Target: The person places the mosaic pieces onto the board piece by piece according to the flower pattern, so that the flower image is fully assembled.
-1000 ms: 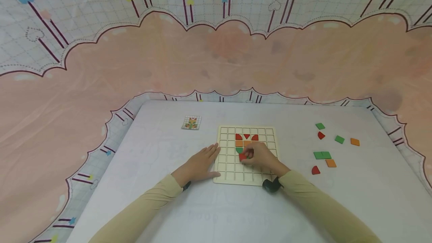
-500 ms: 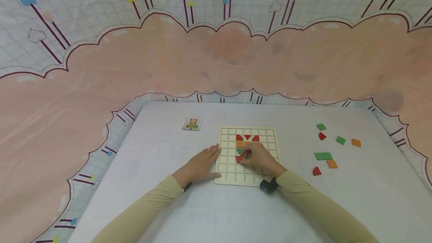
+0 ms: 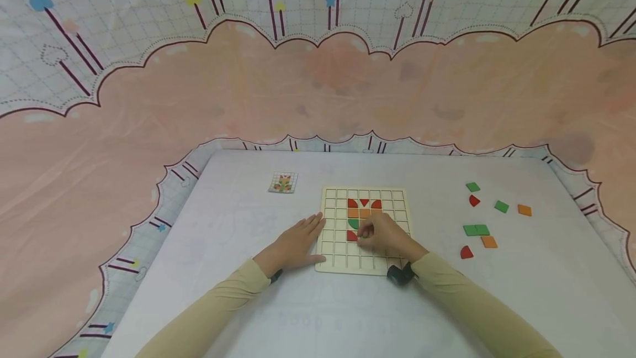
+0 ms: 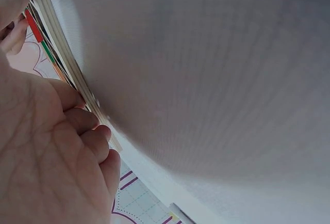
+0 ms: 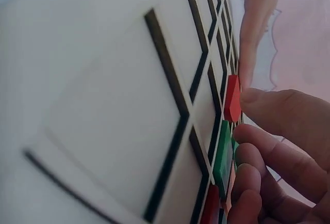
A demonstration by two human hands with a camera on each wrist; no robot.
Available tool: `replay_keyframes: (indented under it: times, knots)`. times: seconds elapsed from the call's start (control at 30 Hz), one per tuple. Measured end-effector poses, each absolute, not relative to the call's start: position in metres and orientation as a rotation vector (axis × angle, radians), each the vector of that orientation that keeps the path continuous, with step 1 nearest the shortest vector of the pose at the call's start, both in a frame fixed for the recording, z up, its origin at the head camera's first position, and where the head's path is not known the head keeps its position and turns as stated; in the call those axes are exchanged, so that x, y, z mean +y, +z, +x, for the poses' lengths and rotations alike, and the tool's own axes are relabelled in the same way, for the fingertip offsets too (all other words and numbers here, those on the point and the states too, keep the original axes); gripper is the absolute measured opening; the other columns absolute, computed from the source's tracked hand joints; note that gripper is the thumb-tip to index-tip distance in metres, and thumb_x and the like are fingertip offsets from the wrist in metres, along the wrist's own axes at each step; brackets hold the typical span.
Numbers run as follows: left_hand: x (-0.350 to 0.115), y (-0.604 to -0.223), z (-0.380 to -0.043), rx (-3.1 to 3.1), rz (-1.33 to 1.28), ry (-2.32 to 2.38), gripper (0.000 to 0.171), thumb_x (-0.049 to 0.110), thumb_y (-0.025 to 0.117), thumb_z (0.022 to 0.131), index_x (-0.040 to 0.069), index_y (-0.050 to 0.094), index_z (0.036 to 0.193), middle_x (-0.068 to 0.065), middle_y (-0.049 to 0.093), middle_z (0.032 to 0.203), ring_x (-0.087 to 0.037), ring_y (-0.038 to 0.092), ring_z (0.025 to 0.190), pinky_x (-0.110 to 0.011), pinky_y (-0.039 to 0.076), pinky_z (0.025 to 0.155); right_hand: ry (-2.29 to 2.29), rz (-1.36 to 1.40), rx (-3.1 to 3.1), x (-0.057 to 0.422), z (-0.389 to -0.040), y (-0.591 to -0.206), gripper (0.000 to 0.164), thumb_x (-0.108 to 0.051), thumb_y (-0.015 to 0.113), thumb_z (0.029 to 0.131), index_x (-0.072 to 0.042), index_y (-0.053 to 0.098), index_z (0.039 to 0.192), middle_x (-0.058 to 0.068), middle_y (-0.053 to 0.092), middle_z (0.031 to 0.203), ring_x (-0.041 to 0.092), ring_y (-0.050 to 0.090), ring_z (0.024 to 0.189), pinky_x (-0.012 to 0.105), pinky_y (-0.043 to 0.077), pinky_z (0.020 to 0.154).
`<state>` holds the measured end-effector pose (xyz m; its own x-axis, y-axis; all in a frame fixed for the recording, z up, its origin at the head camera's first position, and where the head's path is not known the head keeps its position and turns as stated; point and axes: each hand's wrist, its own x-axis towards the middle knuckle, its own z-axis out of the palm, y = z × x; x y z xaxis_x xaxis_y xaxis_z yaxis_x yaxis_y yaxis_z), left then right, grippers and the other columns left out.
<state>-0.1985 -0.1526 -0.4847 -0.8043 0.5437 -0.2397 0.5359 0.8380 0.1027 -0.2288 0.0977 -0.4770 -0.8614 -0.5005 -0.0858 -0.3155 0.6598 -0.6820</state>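
My left hand (image 3: pixel 293 242) rests along the left edge of the cream grid board (image 3: pixel 333 256), fingers at its upper part and thumb lower down. In the left wrist view, fingertips (image 4: pixel 90 126) touch the board's edge. My right hand (image 3: pixel 387 233) is over the board's middle, fingers bent. A red tile (image 3: pixel 352 235) lies on the board just left of it. In the right wrist view, the thumb is against that red tile (image 5: pixel 233 100), with a gap between thumb and index finger. Green tiles (image 5: pixel 221 157) lie near the bent fingers. Part of the pattern is hidden under the hand.
A small pattern card (image 3: pixel 283 182) lies behind the board to the left. Loose green tiles (image 3: pixel 476 230), orange tiles (image 3: pixel 524 210) and red quarter-round tiles (image 3: pixel 466 252) are scattered on the white table (image 3: pixel 238 181) at right.
The red tile moved slightly left and down from my right fingertips into a square of the board. My right hand has since shifted a little right, off the tile. My left hand stays put.
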Motion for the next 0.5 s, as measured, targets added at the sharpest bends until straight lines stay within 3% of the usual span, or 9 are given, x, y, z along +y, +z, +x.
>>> replay_keyframes:
  times: [0.23, 0.5]
  knots:
    - [-0.154, -0.485, -0.199, 2.768, 0.836, 0.024, 0.089, 0.061, 0.046, 0.089, 0.005, 0.016, 0.151, -0.012, 0.012, 0.159, -0.024, 0.015, 0.147, -0.039, 0.021, 0.119, -1.058, -0.852, 2.535, 0.096, -0.240, -0.476, 0.015, -0.009, 0.078, 0.074, -0.006, 0.074, 0.089, -0.001, 0.063, 0.073, 0.004, 0.051, 0.064, 0.016, 0.046, 0.058]
    - [-0.154, -0.486, -0.198, 2.763, 0.848, 0.027, 0.089, 0.061, 0.046, 0.090, 0.004, 0.016, 0.150, -0.012, 0.013, 0.159, -0.025, 0.015, 0.147, -0.039, 0.021, 0.119, -1.034, -0.862, 2.467, 0.092, -0.247, -0.479, 0.019, -0.008, 0.078, 0.075, -0.005, 0.074, 0.093, -0.001, 0.062, 0.074, 0.006, 0.052, 0.066, 0.016, 0.046, 0.059]
